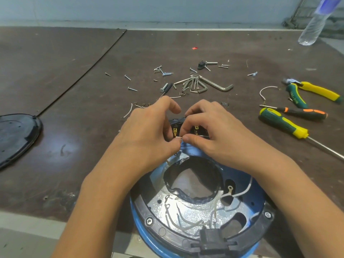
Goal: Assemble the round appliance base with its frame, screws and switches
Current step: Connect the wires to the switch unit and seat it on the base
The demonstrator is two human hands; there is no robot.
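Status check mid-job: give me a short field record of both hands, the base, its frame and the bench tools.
left hand: pinches white wire at base's far edge
right hand: pinches same wire, beside brass switch terminals
base: blue, round, inside facing up
frame: black ring on base, two hex screws visible
loose screws: scattered beyond hands
tools: hex keys centre, pliers and screwdrivers right
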